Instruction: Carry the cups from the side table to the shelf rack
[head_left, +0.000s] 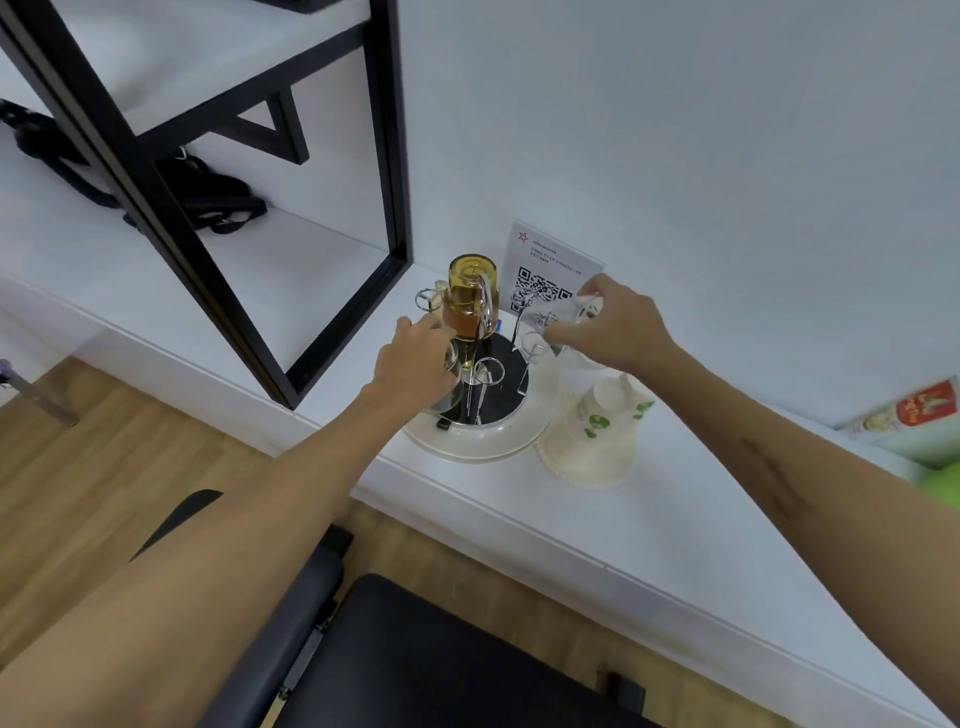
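Clear glass cups, small and see-through, sit upside down on a chrome wire cup stand (485, 376) with ring-topped prongs, set on a round white tray (467, 441) with a black centre. The tray rests on the white side table (571, 525) against the wall.

Your left hand (415, 364) is wrapped around one clear cup (451, 387) at the near left of the stand. Your right hand (608, 325) pinches a second clear cup (558, 317), lifted near the back right; the glass blurs against the card behind it, so it appears free of its prong, but that is hard to confirm.

A tall glass teapot (470, 296) of amber tea, with a curved metal handle, stands on the tray between your hands, just beyond your left knuckles. A stack of white paper cups (597, 431) with green prints stands upside down just right of the tray.

The risks: a rim could catch on a wire prong as you lift and tip the stand; your left hand could knock the teapot and spill tea; smooth glass held by fingertips could slip. The black metal shelf rack (249, 171) with white shelves stands to the left, so both cups must pass its frame post.

A white card (550, 275) leaning on the wall shows a QR code, a red star logo and the words "CONG TY CP FITNESS" and "VIET NAM"; smaller print is unreadable.
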